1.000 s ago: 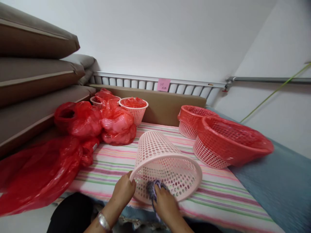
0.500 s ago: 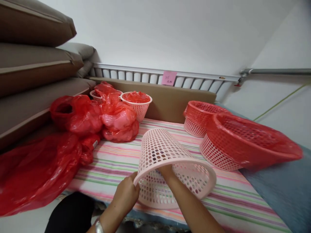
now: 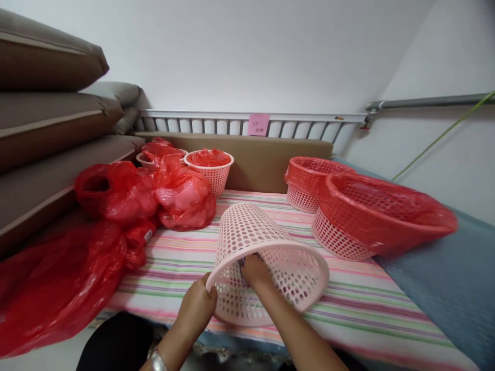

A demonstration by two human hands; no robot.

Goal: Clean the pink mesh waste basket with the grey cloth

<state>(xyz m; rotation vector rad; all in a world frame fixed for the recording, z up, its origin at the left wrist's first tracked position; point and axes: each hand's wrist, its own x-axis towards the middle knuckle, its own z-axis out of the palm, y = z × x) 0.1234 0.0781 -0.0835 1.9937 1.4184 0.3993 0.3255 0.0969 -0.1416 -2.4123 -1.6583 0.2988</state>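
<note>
A pale pink perforated plastic basket (image 3: 251, 229) lies tipped on its side on the striped cloth, its mouth facing me. My left hand (image 3: 199, 301) is closed on the left side of its rim. Inside the basket is my right hand (image 3: 255, 270), its fingers curled near the inner wall. A small dark bluish bit shows at those fingers, too little to name. To the right stand a pink basket lined with a red plastic bag (image 3: 344, 234) and another lined basket (image 3: 303, 198) behind it.
Red plastic bags (image 3: 183, 198) lie at the left, and a large loose one (image 3: 58, 283) spreads at the front left. A basket with red plastic inside (image 3: 216, 178) stands at the back. Stacked brown cushions (image 3: 46, 113) line the left side; a radiator (image 3: 220, 126) runs behind.
My right hand has drawn back toward the basket's mouth and shows more clearly. My left hand still grips the rim. The whole view has shifted slightly.
</note>
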